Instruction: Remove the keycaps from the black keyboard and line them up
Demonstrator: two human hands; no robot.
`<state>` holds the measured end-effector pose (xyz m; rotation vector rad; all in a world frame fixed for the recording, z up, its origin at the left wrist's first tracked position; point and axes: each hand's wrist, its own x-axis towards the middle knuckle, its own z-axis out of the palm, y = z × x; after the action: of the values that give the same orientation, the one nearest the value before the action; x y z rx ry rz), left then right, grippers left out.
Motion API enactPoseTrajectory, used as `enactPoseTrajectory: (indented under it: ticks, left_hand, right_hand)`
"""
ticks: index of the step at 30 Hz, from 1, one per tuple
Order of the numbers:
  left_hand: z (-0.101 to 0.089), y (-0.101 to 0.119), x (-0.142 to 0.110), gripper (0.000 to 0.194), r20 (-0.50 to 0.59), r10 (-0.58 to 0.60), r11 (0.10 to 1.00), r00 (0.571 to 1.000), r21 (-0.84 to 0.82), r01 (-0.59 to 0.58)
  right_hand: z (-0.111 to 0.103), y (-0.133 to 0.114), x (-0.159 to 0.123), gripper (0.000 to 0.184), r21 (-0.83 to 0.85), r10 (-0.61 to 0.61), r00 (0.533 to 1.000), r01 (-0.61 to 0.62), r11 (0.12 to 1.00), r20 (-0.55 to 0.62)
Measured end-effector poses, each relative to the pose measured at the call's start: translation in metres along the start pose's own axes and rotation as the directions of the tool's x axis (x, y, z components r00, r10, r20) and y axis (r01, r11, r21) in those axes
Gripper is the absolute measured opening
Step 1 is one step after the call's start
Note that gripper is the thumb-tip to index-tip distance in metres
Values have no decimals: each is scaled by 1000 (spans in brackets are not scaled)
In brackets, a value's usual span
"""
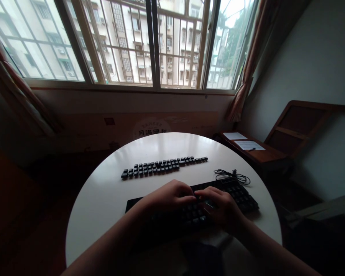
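A black keyboard [189, 216] lies on the round white table, partly hidden beneath my hands and forearms. Above its upper middle, my left hand [174, 194] is closed, thumb and fingers drawn together at the tips. My right hand [220, 203] meets it there, its fingers also pinched. Whatever sits between the fingertips is too small and dark to make out. Loose black keycaps [152, 167] stand in slanting rows on the table beyond the keyboard. A bundled black cable [232, 176] lies behind the keyboard's right end.
The round white table [94, 199] has a curved edge on all visible sides. To the right, a wooden chair [271, 153] carries paper sheets [248, 145] and a pen [252, 149]. A barred window [155, 46] with curtains [244, 88] is in front.
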<state>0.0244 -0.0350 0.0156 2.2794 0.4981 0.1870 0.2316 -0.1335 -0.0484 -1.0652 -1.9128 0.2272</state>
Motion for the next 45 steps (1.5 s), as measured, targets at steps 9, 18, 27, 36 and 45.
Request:
enactPoseTrajectory:
  ticks: [9,18,27,36,45]
  left_hand:
    - [-1,-9,1,63,-73,-36,995,997,-100,29]
    - [0,-6,1,35,-30,94,993,995,81,-91]
    - [1,-6,2,30,-30,104,983,994,153,-98]
    - [-4,-2,-1,26,-50,78,945,996,323,-58]
    - [-28,-10,-17,38,-175,-192,821,966,510,256]
  right_hand:
    - [-2,-2,0,15,3,30,998,-30,1000,-48]
    - [-2,1,-1,14,-45,57,998,-58,997,-30]
    - [-1,1,0,15,-64,93,996,-92,994,1]
    - [-8,1,4,15,-165,123,991,-111,980,61]
    - [-31,39,112,15,-410,166,973,-86,908,163]
